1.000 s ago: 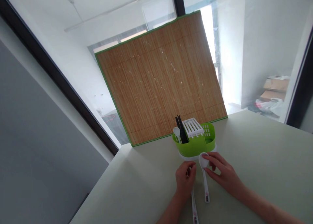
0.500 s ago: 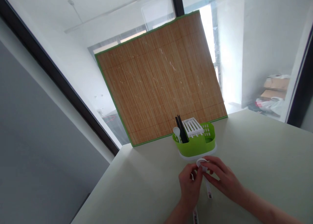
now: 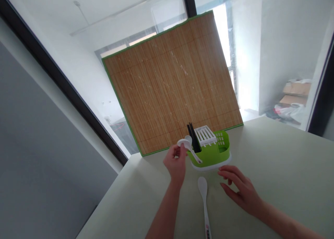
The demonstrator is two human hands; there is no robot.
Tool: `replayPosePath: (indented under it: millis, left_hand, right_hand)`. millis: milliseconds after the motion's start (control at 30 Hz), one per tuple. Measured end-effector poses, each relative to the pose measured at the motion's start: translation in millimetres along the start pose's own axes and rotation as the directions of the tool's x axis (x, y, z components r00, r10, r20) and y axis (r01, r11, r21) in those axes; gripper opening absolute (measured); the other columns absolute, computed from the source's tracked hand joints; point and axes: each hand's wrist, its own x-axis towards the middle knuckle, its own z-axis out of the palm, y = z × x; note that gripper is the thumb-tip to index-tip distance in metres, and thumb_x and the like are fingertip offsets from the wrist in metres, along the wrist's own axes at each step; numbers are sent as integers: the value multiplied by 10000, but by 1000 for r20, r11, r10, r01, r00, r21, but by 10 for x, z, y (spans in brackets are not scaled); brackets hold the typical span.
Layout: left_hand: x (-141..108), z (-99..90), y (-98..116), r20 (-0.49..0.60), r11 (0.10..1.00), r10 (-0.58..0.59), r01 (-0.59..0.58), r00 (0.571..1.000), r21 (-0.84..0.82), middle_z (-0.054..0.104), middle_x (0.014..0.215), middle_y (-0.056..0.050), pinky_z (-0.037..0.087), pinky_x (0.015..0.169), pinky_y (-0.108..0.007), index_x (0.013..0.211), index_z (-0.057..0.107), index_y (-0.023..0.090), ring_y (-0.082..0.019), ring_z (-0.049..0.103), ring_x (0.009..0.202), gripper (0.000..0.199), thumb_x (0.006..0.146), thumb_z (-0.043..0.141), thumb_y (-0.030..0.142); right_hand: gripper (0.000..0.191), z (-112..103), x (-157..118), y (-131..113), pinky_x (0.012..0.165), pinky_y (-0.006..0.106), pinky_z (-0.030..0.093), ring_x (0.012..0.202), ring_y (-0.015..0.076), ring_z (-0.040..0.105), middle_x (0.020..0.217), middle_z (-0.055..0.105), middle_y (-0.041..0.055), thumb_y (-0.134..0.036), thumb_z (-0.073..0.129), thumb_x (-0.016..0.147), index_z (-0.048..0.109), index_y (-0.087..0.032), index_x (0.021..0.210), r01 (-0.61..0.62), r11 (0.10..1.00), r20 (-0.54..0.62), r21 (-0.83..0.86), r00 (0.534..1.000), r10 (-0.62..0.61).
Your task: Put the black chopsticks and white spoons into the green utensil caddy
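My left hand pinches a white spoon by its bowl end, its handle slanting down to the right in front of the green utensil basket. Black chopsticks and another white spoon, partly hidden behind the held one, stand in the basket's left part. A white slotted rack sits at its middle. My right hand is held over the table, right of the basket's front, fingers apart and holding nothing. A long white spoon lies on the table between my forearms.
Behind the basket a bamboo mat with green edging leans against the glass. The pale table reaches to the window. Cardboard boxes and a plastic bag lie beyond the glass at the right.
My left hand has carried the white spoon up and left to the basket's left end. My right hand has let go of it and opened. The long spoon on the table is now uncovered.
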Motion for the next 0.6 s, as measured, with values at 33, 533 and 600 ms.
replayPosePath:
  millis: [33, 533, 600]
  left_hand:
    - [147, 19, 20, -43, 1000, 20, -21, 999, -10, 643, 642, 1, 483, 523, -198, 767, 600, 160, -98, 588, 522, 275, 818, 569, 428]
    - [457, 346, -657, 179, 757, -174, 15, 968, 654, 699, 759, -19, 415, 631, -253, 801, 687, 212, -174, 638, 735, 268, 820, 513, 415]
    - [442, 372, -693, 197, 739, -204, 19, 959, 674, 694, 748, -24, 403, 610, -256, 780, 698, 218, -189, 635, 732, 239, 797, 542, 399]
  right_hand:
    - [335, 3, 0, 3, 723, 274, 525, 957, 182, 579, 1160, 524, 118, -137, 497, 873, 488, -212, 1199, 9, 1000, 12, -12, 1000, -9]
    - [235, 67, -17, 2, 771, 281, 495, 919, 170, 607, 1066, 574, 91, -156, 443, 885, 543, -224, 1086, 41, 994, 170, -98, 985, -24]
    - [230, 69, -11, -4, 765, 275, 489, 910, 167, 603, 1051, 578, 87, -151, 441, 882, 543, -223, 1075, 43, 995, 183, -94, 983, -25]
